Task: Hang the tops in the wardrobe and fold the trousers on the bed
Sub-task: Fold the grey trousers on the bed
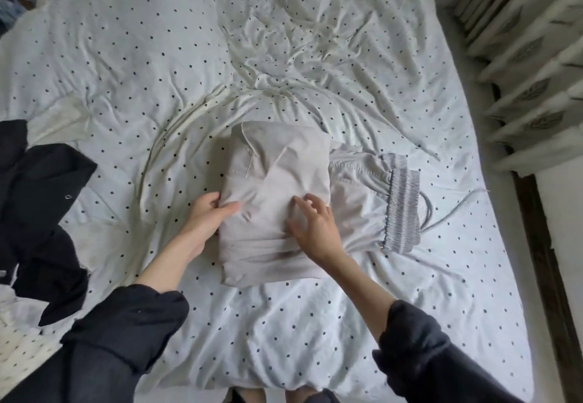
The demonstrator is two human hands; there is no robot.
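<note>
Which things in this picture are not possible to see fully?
- Head view: the dark garment is cut off by the left edge.
- Grey trousers: the folded beige trousers cover the legs.
- Left hand: its fingertips hide under the beige fold.

Left hand (206, 213) curled, right hand (310, 227) fingers spread downward.

Bed (315, 323): covered by a rumpled white sheet with small dark dots.
Middle: folded pale beige trousers (271, 207), over a light grey garment (378, 201) with an elastic waistband.
Left edge: dark top (38, 213), crumpled.
</note>
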